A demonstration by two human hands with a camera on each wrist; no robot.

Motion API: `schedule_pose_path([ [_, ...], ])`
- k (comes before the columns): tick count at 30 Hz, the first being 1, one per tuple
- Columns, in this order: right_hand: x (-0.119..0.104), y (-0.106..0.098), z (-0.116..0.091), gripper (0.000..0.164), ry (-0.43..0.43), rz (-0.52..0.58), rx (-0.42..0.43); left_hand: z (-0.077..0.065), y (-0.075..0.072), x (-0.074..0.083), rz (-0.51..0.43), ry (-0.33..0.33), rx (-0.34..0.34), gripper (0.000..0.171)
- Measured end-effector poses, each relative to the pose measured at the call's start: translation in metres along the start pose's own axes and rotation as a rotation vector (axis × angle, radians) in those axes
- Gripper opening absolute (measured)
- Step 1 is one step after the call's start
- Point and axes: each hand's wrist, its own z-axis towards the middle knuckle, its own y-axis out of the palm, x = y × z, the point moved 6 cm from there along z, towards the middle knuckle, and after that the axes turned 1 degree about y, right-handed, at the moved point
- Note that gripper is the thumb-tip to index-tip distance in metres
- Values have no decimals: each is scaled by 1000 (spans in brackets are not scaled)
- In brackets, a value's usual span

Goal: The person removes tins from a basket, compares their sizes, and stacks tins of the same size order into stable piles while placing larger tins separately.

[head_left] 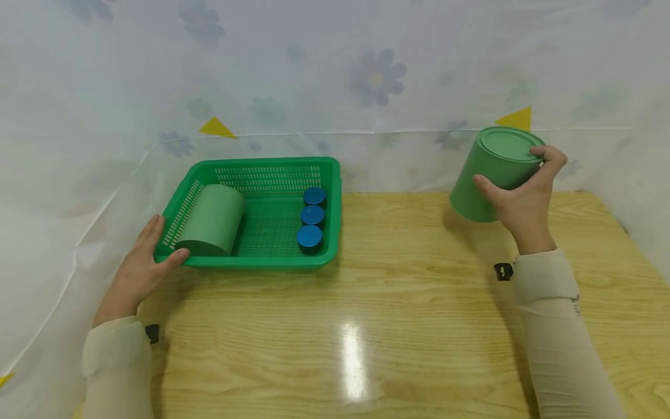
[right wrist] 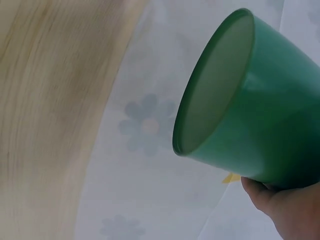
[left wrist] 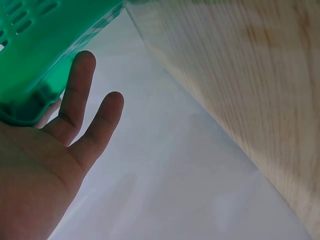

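My right hand (head_left: 528, 195) grips a green can (head_left: 484, 180), thumb on its near side and fingers at the lidded top. The can is tilted and held above the table; its flat bottom (right wrist: 220, 85) shows in the right wrist view. My left hand (head_left: 136, 267) rests against the near left corner of a green plastic basket (head_left: 262, 262), thumb at the rim. In the left wrist view, its fingers (left wrist: 80, 95) stretch out fairly straight and spread. Inside the basket, a second green can (head_left: 214, 218) lies on its side at the left. Three blue-topped round pieces (head_left: 312, 215) line the right wall.
The wood-grain table (head_left: 398, 314) lies beneath, with a bright reflection near its front. A white flowered sheet (head_left: 314, 75) hangs behind and at the sides. Yellow triangles (head_left: 216, 128) mark the sheet above the back edge.
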Motion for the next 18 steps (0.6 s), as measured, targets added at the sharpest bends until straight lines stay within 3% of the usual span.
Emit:
schedule_pose_path([
  [9, 17, -6, 2, 72, 163, -78, -57, -1, 0, 0, -1, -6, -6, 90],
  [18, 31, -10, -3, 71, 222, -174, -123, 1, 0, -1, 3, 3, -7, 90],
])
